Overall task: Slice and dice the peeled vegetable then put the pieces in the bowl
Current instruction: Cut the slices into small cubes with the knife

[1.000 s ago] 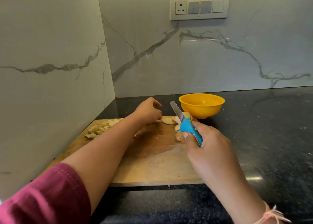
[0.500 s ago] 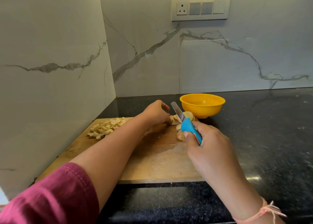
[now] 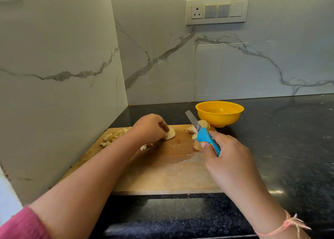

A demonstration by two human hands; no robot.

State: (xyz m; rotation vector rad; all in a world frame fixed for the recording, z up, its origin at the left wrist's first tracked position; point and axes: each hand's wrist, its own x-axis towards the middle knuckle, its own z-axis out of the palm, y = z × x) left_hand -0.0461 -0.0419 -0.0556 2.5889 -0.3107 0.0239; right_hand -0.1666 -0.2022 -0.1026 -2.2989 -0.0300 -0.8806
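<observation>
Two bare hands are over a wooden cutting board (image 3: 162,170) that lies on a dark speckled desk (image 3: 289,139) in the corner of two marble walls. The left hand (image 3: 150,128) reaches to the far middle of the board, its fingers (image 3: 163,127) curled down and its thumb closed in to pinch a pale round vegetable slice (image 3: 170,135), which lies flat on the wood. The right hand (image 3: 229,159) has its fingers wrapped around the blue handle of a knife (image 3: 200,132), with the thumb pressed along the handle's side. The blade points up and away towards the back wall and is raised clear of the board.

Several more slices (image 3: 205,124) lie in a loose heap at the board's far right corner, partly hidden behind the blade and just beside a yellow bowl (image 3: 219,120). That bowl stands on the desk just past this corner. Diced pieces (image 3: 113,136) sit in a pile at the far left corner of the board, close to the side wall, and a few small bits (image 3: 146,146) lie just beside the left wrist.

A pink sleeve (image 3: 21,226) covers the left upper arm, and a thin thread band (image 3: 285,224) circles the right wrist. A white switch panel (image 3: 216,10) is on the back wall above the bowl.
</observation>
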